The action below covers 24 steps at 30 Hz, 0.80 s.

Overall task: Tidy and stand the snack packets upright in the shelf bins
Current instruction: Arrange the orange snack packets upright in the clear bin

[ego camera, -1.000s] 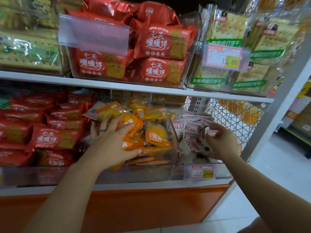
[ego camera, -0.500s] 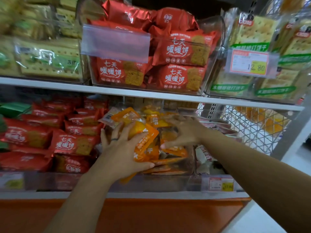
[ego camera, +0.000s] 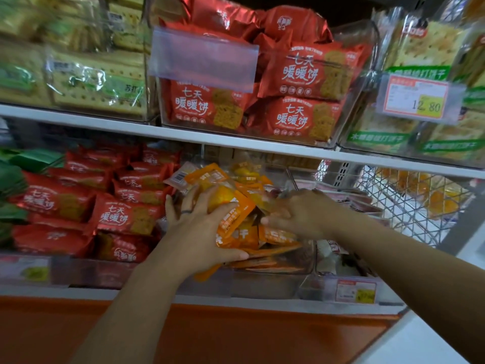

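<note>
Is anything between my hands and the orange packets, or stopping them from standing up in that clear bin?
Nothing visible lies between: the left hand grips a bunch of orange packets and the right hand is on them too. Inside the clear bin, flat packets underneath take up the room where they should stand.

You see orange packets [ego camera: 231, 214] with yellow centres and white lettering. The red packets [ego camera: 123, 214] carry white characters and a tan biscuit print. At far left, green packets [ego camera: 15, 179]. Your price tag [ego camera: 417, 101] is white, red-edged, with a yellow patch. The shelf base [ego camera: 262, 334] is orange.
</note>
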Each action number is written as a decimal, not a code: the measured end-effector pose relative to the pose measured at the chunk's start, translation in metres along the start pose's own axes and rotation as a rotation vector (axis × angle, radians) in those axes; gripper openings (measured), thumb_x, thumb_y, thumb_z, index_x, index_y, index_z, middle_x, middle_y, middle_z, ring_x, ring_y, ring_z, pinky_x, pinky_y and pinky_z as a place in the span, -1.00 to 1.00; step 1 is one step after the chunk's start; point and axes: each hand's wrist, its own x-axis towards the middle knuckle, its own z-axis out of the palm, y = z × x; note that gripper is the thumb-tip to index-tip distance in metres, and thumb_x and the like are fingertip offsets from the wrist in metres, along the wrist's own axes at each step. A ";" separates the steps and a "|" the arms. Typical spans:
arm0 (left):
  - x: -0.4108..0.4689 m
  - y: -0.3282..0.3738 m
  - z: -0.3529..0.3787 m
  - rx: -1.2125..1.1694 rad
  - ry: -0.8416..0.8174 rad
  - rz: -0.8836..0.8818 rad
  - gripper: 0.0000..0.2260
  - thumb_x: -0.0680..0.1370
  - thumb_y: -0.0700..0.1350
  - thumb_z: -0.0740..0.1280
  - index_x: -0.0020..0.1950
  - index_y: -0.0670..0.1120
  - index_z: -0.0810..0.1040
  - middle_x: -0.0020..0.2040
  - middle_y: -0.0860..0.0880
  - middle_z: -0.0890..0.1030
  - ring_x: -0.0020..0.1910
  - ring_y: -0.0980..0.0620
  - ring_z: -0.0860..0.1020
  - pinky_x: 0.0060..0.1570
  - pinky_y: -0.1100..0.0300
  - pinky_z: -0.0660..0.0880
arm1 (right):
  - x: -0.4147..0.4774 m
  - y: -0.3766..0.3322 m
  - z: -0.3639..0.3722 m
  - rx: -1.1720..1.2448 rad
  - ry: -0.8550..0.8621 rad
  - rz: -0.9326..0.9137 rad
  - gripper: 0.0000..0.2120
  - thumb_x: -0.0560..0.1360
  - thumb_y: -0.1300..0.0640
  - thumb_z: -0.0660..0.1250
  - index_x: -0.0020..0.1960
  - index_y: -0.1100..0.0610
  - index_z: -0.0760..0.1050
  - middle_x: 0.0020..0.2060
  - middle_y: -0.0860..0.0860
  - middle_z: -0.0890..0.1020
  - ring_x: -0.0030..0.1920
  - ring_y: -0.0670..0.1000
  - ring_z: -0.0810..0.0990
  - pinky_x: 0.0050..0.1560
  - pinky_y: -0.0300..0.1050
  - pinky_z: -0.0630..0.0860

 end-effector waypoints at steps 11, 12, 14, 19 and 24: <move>0.003 -0.002 0.002 -0.003 0.000 0.028 -0.17 0.30 0.50 0.21 0.48 0.30 0.01 0.52 0.11 -0.23 0.47 -0.03 -0.35 0.37 -0.30 -0.33 | 0.043 0.020 0.001 0.359 0.061 -0.060 -0.75 0.60 0.01 0.15 -0.10 0.01 0.58 -0.12 0.00 0.63 -0.04 0.03 0.57 -0.05 -0.16 0.38; 0.004 -0.002 0.002 -0.006 0.002 0.029 -0.17 0.29 0.50 0.20 0.48 0.30 0.01 0.52 0.11 -0.22 0.47 -0.03 -0.35 0.38 -0.30 -0.32 | 0.051 0.025 0.001 0.338 0.118 -0.032 -0.79 0.59 0.05 0.18 0.01 0.02 0.60 -0.03 0.03 0.65 0.02 0.06 0.58 -0.04 -0.18 0.37; 0.005 -0.002 0.003 -0.010 0.006 0.029 -0.17 0.29 0.51 0.19 0.48 0.30 0.02 0.52 0.12 -0.22 0.48 -0.03 -0.34 0.38 -0.30 -0.32 | 0.067 0.033 0.006 0.197 0.165 0.065 -0.68 0.58 0.06 0.18 0.31 -0.02 0.47 0.24 0.07 0.55 0.21 0.11 0.51 0.10 -0.13 0.44; 0.006 -0.002 0.004 -0.013 0.010 0.024 -0.18 0.29 0.52 0.18 0.48 0.30 0.02 0.51 0.13 -0.23 0.48 -0.03 -0.34 0.38 -0.31 -0.32 | 0.095 0.041 0.023 0.003 0.184 0.239 -0.73 0.53 0.00 0.21 0.12 0.06 0.57 0.16 0.10 0.58 0.19 0.14 0.51 0.13 -0.10 0.42; 0.006 -0.001 0.004 -0.016 0.013 0.027 -0.18 0.29 0.51 0.18 0.48 0.31 0.01 0.51 0.14 -0.24 0.48 -0.03 -0.34 0.38 -0.30 -0.33 | 0.081 0.040 0.030 0.007 0.484 0.273 -0.77 0.53 0.03 0.21 -0.05 0.11 0.60 -0.05 0.14 0.63 -0.02 0.19 0.58 -0.09 -0.05 0.52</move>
